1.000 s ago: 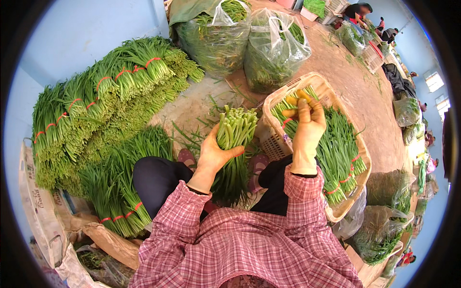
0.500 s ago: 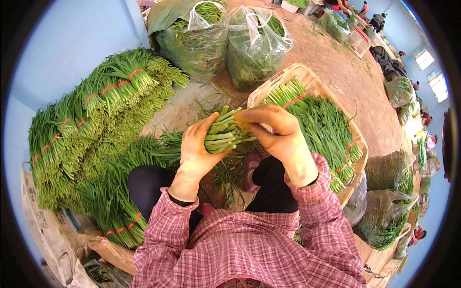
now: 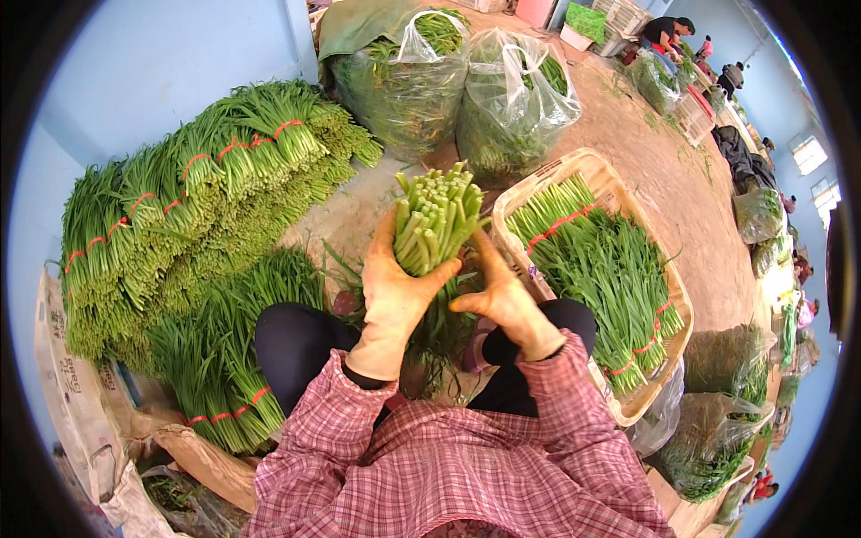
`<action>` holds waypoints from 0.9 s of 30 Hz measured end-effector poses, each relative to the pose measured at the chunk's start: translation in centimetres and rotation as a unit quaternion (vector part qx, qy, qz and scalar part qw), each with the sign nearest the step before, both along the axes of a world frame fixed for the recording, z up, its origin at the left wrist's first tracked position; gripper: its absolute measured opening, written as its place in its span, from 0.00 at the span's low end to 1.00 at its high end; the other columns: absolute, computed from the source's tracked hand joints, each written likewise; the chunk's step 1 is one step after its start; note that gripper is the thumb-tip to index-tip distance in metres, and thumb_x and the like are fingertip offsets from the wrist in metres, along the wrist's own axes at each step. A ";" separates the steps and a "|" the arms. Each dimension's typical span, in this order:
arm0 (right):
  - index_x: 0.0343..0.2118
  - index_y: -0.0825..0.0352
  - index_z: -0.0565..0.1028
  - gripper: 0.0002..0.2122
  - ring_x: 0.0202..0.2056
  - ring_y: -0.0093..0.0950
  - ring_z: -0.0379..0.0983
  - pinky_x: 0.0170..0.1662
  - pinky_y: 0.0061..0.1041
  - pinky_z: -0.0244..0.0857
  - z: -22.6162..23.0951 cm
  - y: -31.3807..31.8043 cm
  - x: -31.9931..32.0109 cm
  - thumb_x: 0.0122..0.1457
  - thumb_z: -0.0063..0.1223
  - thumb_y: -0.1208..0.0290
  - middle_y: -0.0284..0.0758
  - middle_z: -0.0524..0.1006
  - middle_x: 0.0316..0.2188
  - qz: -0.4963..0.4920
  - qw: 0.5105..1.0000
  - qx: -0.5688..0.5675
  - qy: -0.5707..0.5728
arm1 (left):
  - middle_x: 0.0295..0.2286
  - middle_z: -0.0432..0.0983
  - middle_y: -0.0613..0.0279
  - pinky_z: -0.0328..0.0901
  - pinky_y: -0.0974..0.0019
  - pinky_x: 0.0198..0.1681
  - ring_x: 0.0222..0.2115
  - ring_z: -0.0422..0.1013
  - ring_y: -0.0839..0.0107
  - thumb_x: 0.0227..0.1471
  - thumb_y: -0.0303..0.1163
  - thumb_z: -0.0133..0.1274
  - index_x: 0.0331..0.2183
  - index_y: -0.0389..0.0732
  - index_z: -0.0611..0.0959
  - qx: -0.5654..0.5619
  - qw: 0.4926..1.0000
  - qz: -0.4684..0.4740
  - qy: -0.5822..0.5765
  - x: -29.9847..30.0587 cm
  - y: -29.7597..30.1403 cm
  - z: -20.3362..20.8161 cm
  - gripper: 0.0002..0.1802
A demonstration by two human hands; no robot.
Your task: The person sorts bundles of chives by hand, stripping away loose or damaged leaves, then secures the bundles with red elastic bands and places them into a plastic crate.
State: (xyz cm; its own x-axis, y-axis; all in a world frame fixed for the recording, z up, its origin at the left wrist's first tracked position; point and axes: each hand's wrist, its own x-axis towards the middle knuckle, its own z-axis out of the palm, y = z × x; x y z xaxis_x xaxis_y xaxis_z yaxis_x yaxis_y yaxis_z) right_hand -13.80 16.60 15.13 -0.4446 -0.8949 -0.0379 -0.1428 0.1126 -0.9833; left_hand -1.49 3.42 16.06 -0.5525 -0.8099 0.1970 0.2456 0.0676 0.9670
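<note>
My left hand [image 3: 401, 285] is wrapped round a bunch of green leafy stalks [image 3: 438, 220]. Their pale cut ends point up, and the leaves hang down between my knees, partly hidden by my hands. On the bunch's right side is my right hand [image 3: 507, 300], thumb and forefinger spread wide. Its forefinger lies close along the stalks; whether it presses on them is hard to see. Right of my knees, a tan plastic crate [image 3: 599, 160] holds similar stalks with red bands. Loose and banded stalks [image 3: 224, 336] lie beside my left knee.
A tall stack of red-banded bunches [image 3: 206, 179] stands along the blue wall at left. Two filled clear plastic bags [image 3: 395, 103] are ahead, beyond my hands. More filled bags [image 3: 713, 439] stand at right. Other people [image 3: 665, 36] are in the far right background.
The bunch has tipped from lying sideways to upright, cut ends up. My right hand has come off the stalk ends, moved lower and spread its thumb and forefinger. The view has shifted slightly.
</note>
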 end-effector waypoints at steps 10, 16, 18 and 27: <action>0.61 0.67 0.64 0.43 0.54 0.26 0.67 0.58 0.28 0.61 0.2 0.1 0.2 0.39 0.76 0.76 0.30 0.72 0.53 0.050 0.990 -0.064 -0.113 | 0.55 0.70 0.46 0.65 0.57 0.55 0.55 0.69 0.53 0.54 0.41 0.62 0.51 0.43 0.81 -0.350 0.929 -0.117 0.007 1.6 -3.2 6.8 0.24; 0.60 0.69 0.64 0.44 0.54 0.26 0.66 0.59 0.28 0.59 -0.9 1.2 0.0 0.37 0.78 0.71 0.32 0.72 0.53 0.065 0.977 -0.057 -0.193 | 0.52 0.75 0.54 0.66 0.54 0.54 0.53 0.70 0.52 0.48 0.33 0.64 0.42 0.45 0.85 -0.399 0.906 -0.133 -0.036 2.5 -3.6 8.4 0.17; 0.60 0.69 0.64 0.44 0.54 0.26 0.66 0.60 0.28 0.59 -1.0 1.2 0.0 0.37 0.78 0.70 0.32 0.72 0.54 0.069 0.977 -0.057 -0.194 | 0.51 0.75 0.55 0.66 0.53 0.54 0.53 0.70 0.50 0.42 0.31 0.66 0.41 0.46 0.85 -0.548 0.830 -0.069 -0.080 2.8 -4.0 9.9 0.19; 0.61 0.69 0.64 0.45 0.56 0.27 0.65 0.61 0.28 0.57 -1.3 0.5 -0.1 0.37 0.79 0.70 0.33 0.72 0.54 0.074 0.978 -0.044 -0.191 | 0.46 0.79 0.66 0.57 0.38 0.60 0.50 0.73 0.54 0.33 0.26 0.66 0.29 0.49 0.81 -0.654 0.752 0.030 -0.083 3.9 -3.8 9.2 0.15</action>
